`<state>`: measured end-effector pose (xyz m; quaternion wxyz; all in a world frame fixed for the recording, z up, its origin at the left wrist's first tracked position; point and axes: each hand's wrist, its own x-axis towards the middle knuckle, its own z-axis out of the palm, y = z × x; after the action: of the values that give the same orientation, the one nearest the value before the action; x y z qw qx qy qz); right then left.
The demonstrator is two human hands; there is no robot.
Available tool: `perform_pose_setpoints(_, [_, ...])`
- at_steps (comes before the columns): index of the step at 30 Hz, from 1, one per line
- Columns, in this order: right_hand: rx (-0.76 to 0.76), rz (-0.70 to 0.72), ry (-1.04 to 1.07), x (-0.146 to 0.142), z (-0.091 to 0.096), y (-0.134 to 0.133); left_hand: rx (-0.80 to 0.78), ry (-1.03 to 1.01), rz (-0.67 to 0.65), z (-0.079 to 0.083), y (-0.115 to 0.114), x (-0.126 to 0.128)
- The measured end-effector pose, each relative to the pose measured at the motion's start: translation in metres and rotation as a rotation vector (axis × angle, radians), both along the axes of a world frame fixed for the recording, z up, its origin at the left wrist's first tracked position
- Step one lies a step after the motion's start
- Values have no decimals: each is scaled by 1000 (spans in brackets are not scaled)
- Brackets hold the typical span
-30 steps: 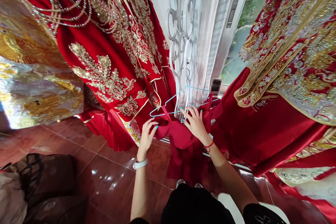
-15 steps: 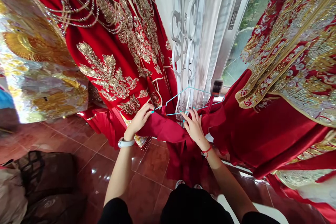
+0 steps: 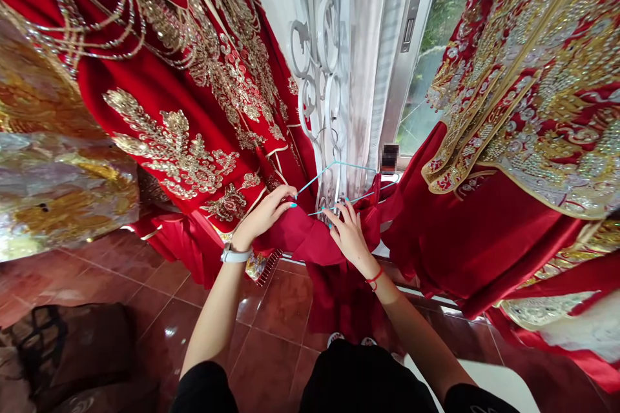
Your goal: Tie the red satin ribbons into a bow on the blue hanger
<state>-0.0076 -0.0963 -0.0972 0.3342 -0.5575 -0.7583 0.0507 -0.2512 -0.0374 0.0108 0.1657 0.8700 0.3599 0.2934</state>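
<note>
A dark red garment (image 3: pixel 317 245) hangs from a thin light-blue wire hanger (image 3: pixel 316 177) in front of me; its wide waistband faces up and its cloth drops toward the floor. At the left end of the waistband, my left hand (image 3: pixel 266 211) is closed, pinching cloth beside the hanger wire. My right hand (image 3: pixel 349 232) bends over the middle of the waistband, thumb and fingers gripping its edge, with fingertips against the hanger's lower bar. A red strap joins the cloth to the hanger's right side.
A gold-embroidered red gown (image 3: pixel 194 110) hangs at the left, and a beaded red-and-gold outfit (image 3: pixel 527 90) at the right. Behind the hanger stands white scrolled metalwork (image 3: pixel 329 39) beside a glass door. Brown bags (image 3: pixel 72 348) lie on the tiled floor; a white stool (image 3: pixel 489 381) is at lower right.
The view has swung slightly, so the surroundings appear farther left. The left hand has moved inward along the hanger, and the waistband now sags more between the hands.
</note>
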Motion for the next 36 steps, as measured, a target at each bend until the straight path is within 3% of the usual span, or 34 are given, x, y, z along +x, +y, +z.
perform_pose_setpoints(6, [43,7,0,2,-2,5,-49,-146,79,-12,1,6])
perform_pose_setpoints(11, [77,5,14,0,-5,8,-6,-27,124,-15,5,3])
perform_pose_setpoints(16, [80,-5,23,0,-4,7,-210,-110,86,-17,20,-12])
perform_pose_setpoints(19, [69,-16,15,1,-4,7,-276,-183,138,-18,19,-10])
perform_pose_setpoints(28, [22,-19,-12,4,0,6,-68,-517,404,-35,-9,17])
perform_pose_setpoints(36, [-13,-54,-23,-7,7,-3,424,-484,567,-45,-8,38])
